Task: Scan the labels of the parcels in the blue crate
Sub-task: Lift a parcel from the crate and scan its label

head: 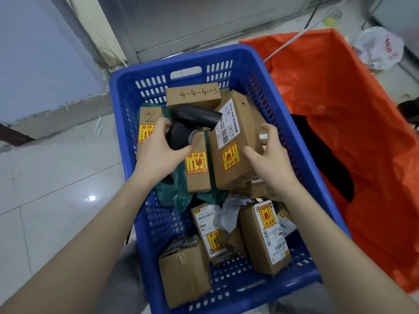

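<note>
A blue crate [229, 60] on the floor holds several brown cardboard parcels with white labels and yellow fragile stickers. My left hand [158, 148] grips a black handheld scanner [192, 123], whose head points right toward the white label of a tilted parcel [235, 141] in the crate's middle. My right hand [269, 152] rests on that parcel's right side, fingers spread around its edge. Behind it stands a box marked "4-4-4003" [192, 95]. More labelled parcels [265, 236] lie at the near end.
An orange plastic sack [340, 109] stands open directly right of the crate, dark items inside. A white bag [378, 48] lies on the floor beyond it. Tiled floor spreads to the left; a wall and door frame [90, 30] stand behind the crate.
</note>
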`<move>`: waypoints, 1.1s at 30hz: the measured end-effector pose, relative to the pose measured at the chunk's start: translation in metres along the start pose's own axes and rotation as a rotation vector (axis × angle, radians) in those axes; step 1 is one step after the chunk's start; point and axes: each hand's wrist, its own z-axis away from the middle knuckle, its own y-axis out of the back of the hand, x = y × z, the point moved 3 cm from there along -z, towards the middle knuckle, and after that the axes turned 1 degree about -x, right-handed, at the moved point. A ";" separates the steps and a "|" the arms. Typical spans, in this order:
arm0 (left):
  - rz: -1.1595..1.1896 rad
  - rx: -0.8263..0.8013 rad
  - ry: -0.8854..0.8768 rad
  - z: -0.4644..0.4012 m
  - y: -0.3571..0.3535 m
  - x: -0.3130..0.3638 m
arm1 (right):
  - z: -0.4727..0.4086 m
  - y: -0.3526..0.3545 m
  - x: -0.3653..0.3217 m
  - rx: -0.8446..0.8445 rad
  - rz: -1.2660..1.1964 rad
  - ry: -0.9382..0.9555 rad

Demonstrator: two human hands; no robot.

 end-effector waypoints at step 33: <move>0.450 -0.222 0.256 0.005 -0.019 0.020 | 0.018 0.059 0.002 0.113 -0.679 -0.240</move>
